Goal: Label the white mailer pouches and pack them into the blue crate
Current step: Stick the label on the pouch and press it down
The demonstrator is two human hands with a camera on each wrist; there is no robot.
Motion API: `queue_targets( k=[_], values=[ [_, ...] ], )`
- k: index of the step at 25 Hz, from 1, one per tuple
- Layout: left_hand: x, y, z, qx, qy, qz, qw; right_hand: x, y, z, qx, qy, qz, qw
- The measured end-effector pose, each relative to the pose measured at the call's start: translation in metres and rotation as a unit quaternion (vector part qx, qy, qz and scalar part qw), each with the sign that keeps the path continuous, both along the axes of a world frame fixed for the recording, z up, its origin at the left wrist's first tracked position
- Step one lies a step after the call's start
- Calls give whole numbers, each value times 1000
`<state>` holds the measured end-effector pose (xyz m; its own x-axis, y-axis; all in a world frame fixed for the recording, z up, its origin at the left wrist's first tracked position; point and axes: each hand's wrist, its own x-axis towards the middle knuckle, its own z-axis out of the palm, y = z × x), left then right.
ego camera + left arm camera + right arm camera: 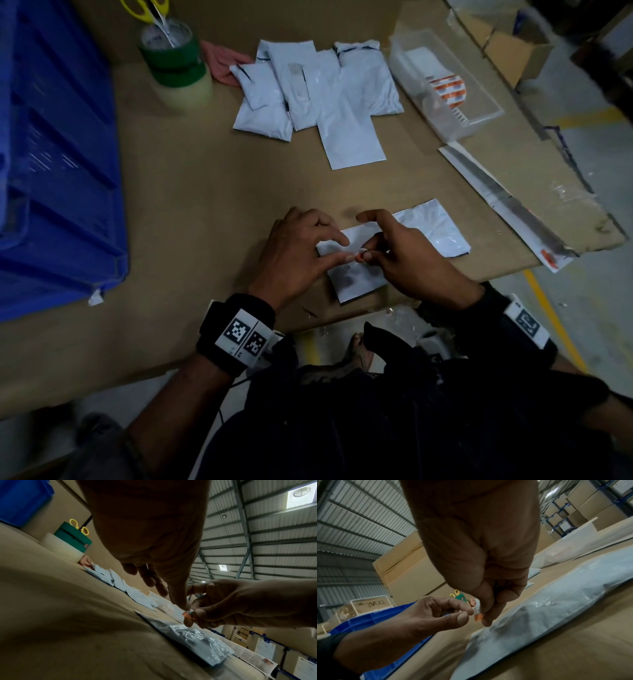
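Both grips meet over one pouch at the near edge of the surface: the right hand pinches a small orange-and-white label between thumb and fingers, and the left hand, fingers loosely bent, touches that label with its forefinger tip and holds nothing of its own.

Largest is the cardboard-covered surface itself. On its left side stands the blue crate, well apart from the hands. At the far middle lies a pile of white pouches, overlapping one another. The pouch under the hands lies flat, with a second pouch touching it and angled toward the right. Along the right edge lies a long backing strip; above it sits a clear tray holding orange-and-white labels. At the far left, just beside the crate, rolls of tape are stacked, and yellow-handled scissors stand in the core of the top roll. A pink cloth lies between the tape and the pile.
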<state>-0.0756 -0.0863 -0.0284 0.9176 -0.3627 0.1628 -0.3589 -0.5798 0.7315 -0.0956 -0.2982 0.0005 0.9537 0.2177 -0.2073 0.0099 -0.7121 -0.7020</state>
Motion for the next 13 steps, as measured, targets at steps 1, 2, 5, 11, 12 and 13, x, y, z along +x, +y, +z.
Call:
queue_targets(
  k=[1,2,5,11,12,13],
  values=[
    [0,1,-1,11,0,4,1000,-1,-1,-1,-4,1,5,1000],
    [-1,2,-3,22,2,10,1000,-1,-2,-2,-13,-1,14,1000],
    [-2,6,-9,38,21,23,999,-2,-4,-7,-35,-14,24,999],
    [-5,10,-12,50,58,27,997,5,-3,-8,-26,-30,43,998],
    [-6,11,-12,52,66,26,996,6,-2,-8,-30,-39,45,998],
    [-6,11,-12,54,72,24,996,8,-1,-8,-34,-49,46,997]
  ],
)
